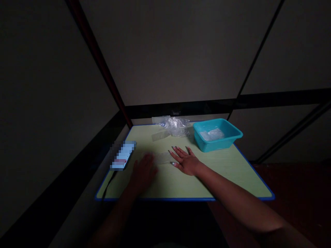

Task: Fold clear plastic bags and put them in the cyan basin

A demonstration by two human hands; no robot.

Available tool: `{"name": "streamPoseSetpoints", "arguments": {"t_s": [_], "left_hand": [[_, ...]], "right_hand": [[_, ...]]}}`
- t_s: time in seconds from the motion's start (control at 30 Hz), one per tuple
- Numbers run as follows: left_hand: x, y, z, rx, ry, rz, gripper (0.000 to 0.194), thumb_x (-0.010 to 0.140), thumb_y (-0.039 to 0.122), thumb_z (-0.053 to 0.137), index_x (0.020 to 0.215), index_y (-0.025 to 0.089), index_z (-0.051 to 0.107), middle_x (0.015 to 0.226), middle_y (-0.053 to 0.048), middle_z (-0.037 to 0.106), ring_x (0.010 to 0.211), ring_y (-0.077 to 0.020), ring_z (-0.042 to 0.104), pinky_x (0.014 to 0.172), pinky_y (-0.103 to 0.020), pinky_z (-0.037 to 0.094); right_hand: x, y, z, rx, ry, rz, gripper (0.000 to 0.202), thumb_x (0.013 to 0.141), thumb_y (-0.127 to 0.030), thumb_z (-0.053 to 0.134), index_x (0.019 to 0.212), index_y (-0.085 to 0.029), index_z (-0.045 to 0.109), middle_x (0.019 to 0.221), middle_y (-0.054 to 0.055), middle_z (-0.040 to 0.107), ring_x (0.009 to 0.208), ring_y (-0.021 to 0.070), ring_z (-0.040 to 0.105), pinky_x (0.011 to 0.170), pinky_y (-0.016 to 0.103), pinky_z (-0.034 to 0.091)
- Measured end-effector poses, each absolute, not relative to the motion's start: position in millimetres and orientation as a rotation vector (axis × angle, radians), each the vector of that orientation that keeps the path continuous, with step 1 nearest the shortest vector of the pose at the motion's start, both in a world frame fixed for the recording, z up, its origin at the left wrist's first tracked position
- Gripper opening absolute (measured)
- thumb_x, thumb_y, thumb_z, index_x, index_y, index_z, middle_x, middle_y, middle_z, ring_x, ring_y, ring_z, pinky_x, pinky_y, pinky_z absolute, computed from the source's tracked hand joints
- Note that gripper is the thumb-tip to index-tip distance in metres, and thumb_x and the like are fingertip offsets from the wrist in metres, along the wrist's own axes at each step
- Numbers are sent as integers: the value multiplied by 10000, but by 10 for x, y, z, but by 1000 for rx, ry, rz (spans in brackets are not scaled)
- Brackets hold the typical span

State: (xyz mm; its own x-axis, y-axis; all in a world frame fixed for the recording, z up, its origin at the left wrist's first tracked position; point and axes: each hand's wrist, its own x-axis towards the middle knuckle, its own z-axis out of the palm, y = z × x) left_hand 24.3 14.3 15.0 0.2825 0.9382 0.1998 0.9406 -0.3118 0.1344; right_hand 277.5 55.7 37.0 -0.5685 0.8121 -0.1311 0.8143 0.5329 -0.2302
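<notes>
A small clear plastic bag (162, 157) lies flat on the table between my two hands. My right hand (185, 162) rests palm down at the bag's right end, its fingers spread and holding nothing. At the left end is my left hand (143, 172), dark and slightly blurred. Its thumb stands apart from the fingers, and I see nothing held in it. Whether the left fingertips touch the bag I cannot tell. Farther back lies a loose heap of clear plastic bags (177, 124).
A turquoise plastic basin (201, 143) at the table's back right holds clear plastic bags (212, 134). A lit phone (123, 156) lies at the left edge, a dark strap (110, 182) hanging near it. The pale green table (176, 187) has a blue edge and stands against a wall.
</notes>
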Motion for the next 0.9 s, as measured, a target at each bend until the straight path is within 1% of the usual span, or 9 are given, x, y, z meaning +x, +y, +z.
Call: {"name": "streamPoseSetpoints", "arguments": {"t_s": [0.1, 0.17, 0.27, 0.37, 0.47, 0.63, 0.7, 0.8, 0.9], "left_hand": [[95, 160, 188, -2390, -1987, -569, 469, 906, 381, 453, 1294, 127, 523, 1351, -171, 551, 1268, -300, 481, 1063, -486, 358], [32, 185, 207, -2371, -2026, -592, 378, 882, 375, 494, 1166, 147, 593, 1193, -139, 634, 1146, -284, 551, 1010, -453, 408], [-12, 212, 233, -2368, -2071, -568, 221, 842, 363, 552, 926, 176, 635, 992, -91, 662, 995, -262, 582, 923, -423, 446], [-27, 218, 269, -2388, -2107, -538, 164, 821, 345, 575, 787, 189, 611, 892, -64, 645, 914, -240, 575, 876, -397, 444], [-43, 228, 313, -2418, -2132, -514, 136, 817, 315, 572, 755, 198, 603, 867, -51, 642, 901, -226, 573, 870, -379, 434], [-78, 284, 363, -2453, -2164, -496, 133, 797, 327, 594, 812, 197, 620, 922, -58, 650, 950, -243, 567, 863, -376, 428], [-95, 303, 378, -2488, -2153, -484, 150, 781, 339, 611, 800, 191, 622, 921, -60, 645, 956, -250, 562, 870, -381, 420], [-135, 316, 408, -2582, -2108, -461, 141, 754, 326, 634, 756, 187, 613, 912, -48, 640, 943, -235, 563, 872, -359, 417], [-192, 319, 450, -2664, -2083, -425, 110, 728, 289, 646, 728, 191, 596, 873, -25, 636, 900, -215, 575, 822, -323, 434]], "right_hand": [[2813, 580, 392, 1407, 2728, -454, 639, 971, -545, 255, 1532, -279, 107, 1592, 51, 6, 1471, 249, 27, 1119, 620, -28], [2852, 597, 413, 1367, 2718, -497, 679, 949, -579, 304, 1530, -288, 110, 1593, 52, 3, 1469, 270, 15, 1105, 643, -38], [2912, 611, 434, 1327, 2705, -537, 780, 895, -659, 376, 1529, -293, 106, 1591, 69, -10, 1467, 288, -11, 1090, 661, -51], [2950, 605, 440, 1313, 2709, -557, 843, 858, -711, 397, 1528, -294, 101, 1589, 86, -16, 1465, 301, -18, 1084, 669, -47], [2962, 589, 446, 1351, 2779, -515, 833, 858, -712, 404, 1527, -309, 117, 1593, 96, 17, 1464, 321, 25, 1078, 681, -25], [2899, 567, 446, 1376, 3043, -265, 687, 937, -589, 377, 1524, -320, 143, 1598, 63, 76, 1464, 287, 113, 1078, 673, -47], [2847, 552, 423, 1310, 3081, -256, 661, 956, -562, 352, 1526, -310, 133, 1596, 63, 89, 1462, 275, 129, 1086, 665, -29], [2785, 525, 372, 1205, 3062, -269, 644, 966, -551, 336, 1525, -302, 135, 1594, 68, 96, 1461, 269, 135, 1099, 648, -2], [2767, 515, 339, 1204, 3005, -269, 621, 971, -549, 327, 1519, -311, 159, 1591, 73, 111, 1460, 267, 140, 1108, 632, 8]]}}
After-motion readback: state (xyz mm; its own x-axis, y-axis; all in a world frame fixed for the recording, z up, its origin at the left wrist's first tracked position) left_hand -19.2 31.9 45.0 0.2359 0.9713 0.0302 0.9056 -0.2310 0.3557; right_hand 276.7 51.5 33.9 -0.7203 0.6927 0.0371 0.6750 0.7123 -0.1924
